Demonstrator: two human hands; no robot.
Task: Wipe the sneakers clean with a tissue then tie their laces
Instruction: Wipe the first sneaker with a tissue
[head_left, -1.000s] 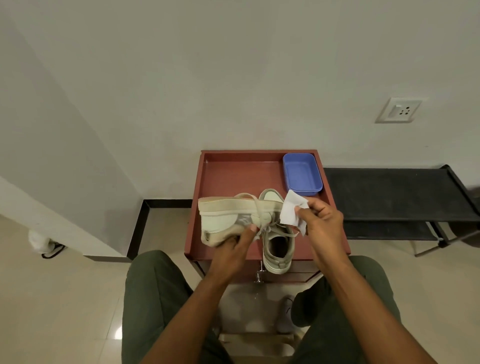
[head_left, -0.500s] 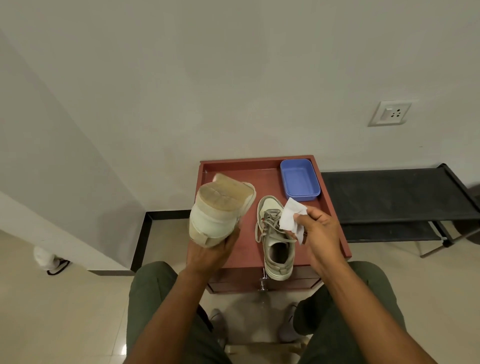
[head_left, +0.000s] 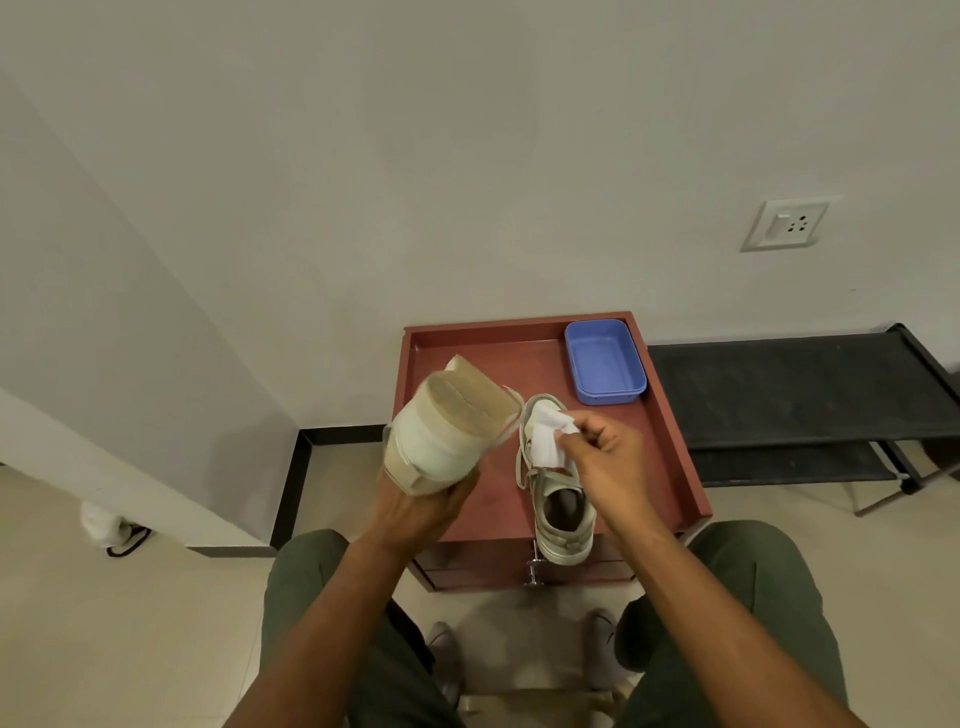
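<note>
Pale wall (head_left: 467, 156) backs a reddish-brown cabinet top (head_left: 467, 353) with a raised lip on its far, left and right sides; its near edge faces the seated person's knees.

One sneaker (head_left: 447, 431) is lifted over the top's left edge, heel toward the camera and tan sole turned up. The left hand (head_left: 415, 514) cups it from beneath, fingers curled round the heel. A loose lace hangs off its right side, near the second shoe.

That second sneaker (head_left: 558, 514) stands upright on the cabinet top, toe toward the wall, heel at or slightly past the near edge, laces untied. The right hand (head_left: 608, 457) hovers over its forefoot and pinches a white tissue (head_left: 548, 441) between thumb and fingertips; the tissue covers the toe area, though whether it touches the shoe cannot be told.

Between the two sneakers lies a narrow strip of bare red surface. More open surface lies to the right of the standing shoe, up to the right lip, and along the back left of the top. A blue plastic tray (head_left: 605, 361) sits in the far right corner, just beside the lip and apart from the shoe's toe.

Right of the cabinet stands a low black rack (head_left: 779, 384). A wall socket (head_left: 784, 224) sits above it. Beige floor tiles (head_left: 130, 623) spread to the left, with a black skirting strip (head_left: 291, 478) beside the cabinet and a small pale object with a dark cord (head_left: 111, 525) by the left wall.
</note>
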